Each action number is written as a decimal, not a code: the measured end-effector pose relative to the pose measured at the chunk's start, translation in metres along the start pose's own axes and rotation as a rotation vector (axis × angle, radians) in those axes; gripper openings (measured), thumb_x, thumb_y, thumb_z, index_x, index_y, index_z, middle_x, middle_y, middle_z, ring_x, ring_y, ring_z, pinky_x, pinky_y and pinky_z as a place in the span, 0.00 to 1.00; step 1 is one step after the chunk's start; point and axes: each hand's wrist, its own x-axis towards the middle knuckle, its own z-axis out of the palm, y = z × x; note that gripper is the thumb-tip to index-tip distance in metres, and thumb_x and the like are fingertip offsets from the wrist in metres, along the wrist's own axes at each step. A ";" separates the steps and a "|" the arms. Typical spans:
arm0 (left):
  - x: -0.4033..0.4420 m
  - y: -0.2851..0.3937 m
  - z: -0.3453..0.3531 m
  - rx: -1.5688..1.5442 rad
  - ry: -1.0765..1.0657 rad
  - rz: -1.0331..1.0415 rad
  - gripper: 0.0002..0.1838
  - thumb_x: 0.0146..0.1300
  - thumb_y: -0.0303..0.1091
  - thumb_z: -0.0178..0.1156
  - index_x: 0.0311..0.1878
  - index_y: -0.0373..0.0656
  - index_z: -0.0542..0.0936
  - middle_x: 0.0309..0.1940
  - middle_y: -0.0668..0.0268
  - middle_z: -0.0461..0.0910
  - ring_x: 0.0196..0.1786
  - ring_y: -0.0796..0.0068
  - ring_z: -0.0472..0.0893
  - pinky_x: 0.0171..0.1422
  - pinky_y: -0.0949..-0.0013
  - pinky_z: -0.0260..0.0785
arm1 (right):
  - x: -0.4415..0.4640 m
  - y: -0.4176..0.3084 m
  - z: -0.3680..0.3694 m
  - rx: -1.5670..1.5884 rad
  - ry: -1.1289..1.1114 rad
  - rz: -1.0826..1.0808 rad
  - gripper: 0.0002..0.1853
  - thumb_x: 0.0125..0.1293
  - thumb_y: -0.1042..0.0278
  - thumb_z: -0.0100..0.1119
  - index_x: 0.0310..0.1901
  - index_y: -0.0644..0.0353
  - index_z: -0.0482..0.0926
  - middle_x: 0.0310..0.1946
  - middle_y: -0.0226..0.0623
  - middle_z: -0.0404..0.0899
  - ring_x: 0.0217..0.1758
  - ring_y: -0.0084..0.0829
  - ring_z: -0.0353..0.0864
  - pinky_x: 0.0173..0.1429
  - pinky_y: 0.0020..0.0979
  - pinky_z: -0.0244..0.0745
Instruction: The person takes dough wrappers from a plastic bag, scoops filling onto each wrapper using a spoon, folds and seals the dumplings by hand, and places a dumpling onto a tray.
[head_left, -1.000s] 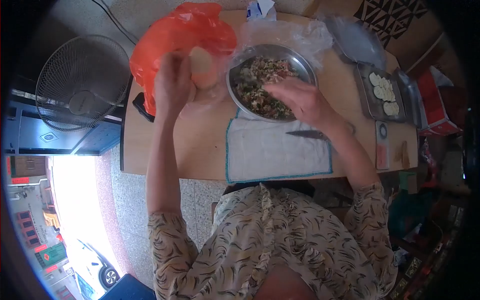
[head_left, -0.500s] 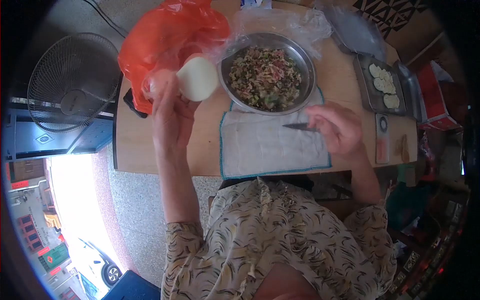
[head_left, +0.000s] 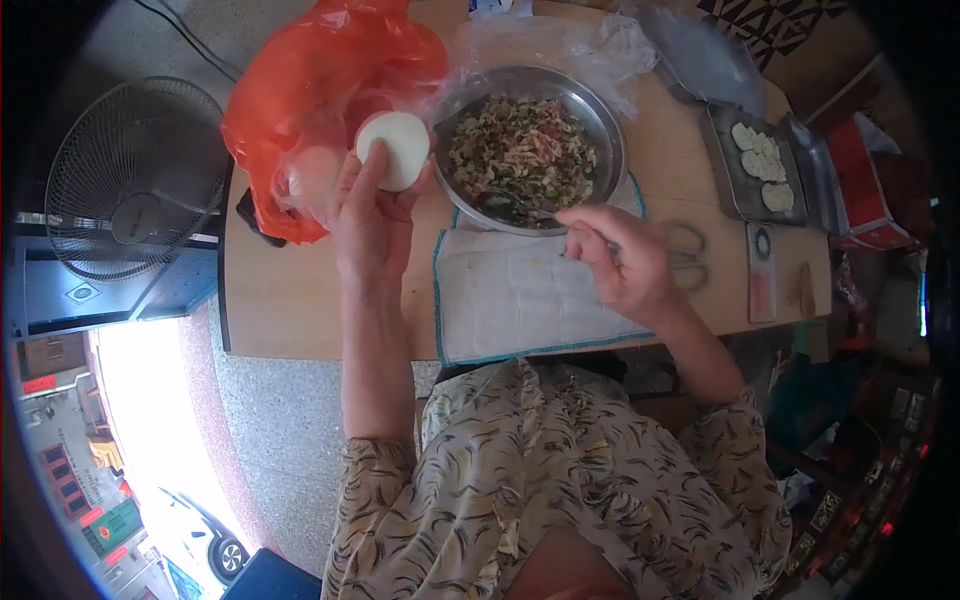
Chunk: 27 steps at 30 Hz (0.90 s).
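My left hand (head_left: 375, 215) holds a round white wrapper (head_left: 396, 150), thumb on its face, between the red plastic bag and the bowl. My right hand (head_left: 625, 260) is closed on the handle of a metal spoon (head_left: 528, 210), whose far end is down at the filling's near edge. The chopped green and pink filling (head_left: 522, 150) lies in a steel bowl (head_left: 612, 150). Under the bowl's near side is a white cloth (head_left: 520, 300) with a teal edge. Scissors (head_left: 685, 255) lie beside my right hand, partly hidden by it.
The red bag (head_left: 320, 90) stands at the back left, a fan (head_left: 135, 180) beyond the table's left edge. Clear plastic (head_left: 600, 50) lies behind the bowl. At the right are a metal tray (head_left: 725, 185) with several pale pieces and a small scale (head_left: 761, 285).
My left hand has brought the white wrapper away from the red bag, toward the bowl. My right hand left the bowl, went to the cloth, and is back at the bowl's near rim with the spoon.
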 end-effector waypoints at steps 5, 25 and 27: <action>0.000 0.000 -0.002 -0.015 0.047 -0.006 0.19 0.77 0.33 0.53 0.65 0.32 0.70 0.59 0.51 0.79 0.61 0.55 0.82 0.61 0.60 0.81 | 0.001 -0.003 -0.007 0.005 0.022 -0.013 0.12 0.69 0.82 0.57 0.53 0.67 0.80 0.32 0.42 0.83 0.32 0.35 0.84 0.36 0.35 0.79; -0.022 -0.008 -0.009 0.034 -0.053 -0.106 0.18 0.77 0.34 0.54 0.61 0.30 0.74 0.53 0.53 0.83 0.54 0.60 0.85 0.59 0.61 0.82 | -0.012 -0.001 -0.015 -0.210 0.051 -0.156 0.14 0.67 0.83 0.57 0.54 0.68 0.79 0.32 0.44 0.82 0.31 0.37 0.82 0.37 0.35 0.78; -0.034 -0.012 -0.012 0.030 -0.111 -0.152 0.18 0.77 0.35 0.54 0.60 0.30 0.75 0.53 0.53 0.83 0.53 0.61 0.86 0.59 0.61 0.82 | -0.017 -0.001 -0.011 -0.181 0.027 -0.181 0.13 0.68 0.82 0.57 0.54 0.68 0.79 0.31 0.44 0.82 0.29 0.36 0.81 0.36 0.35 0.78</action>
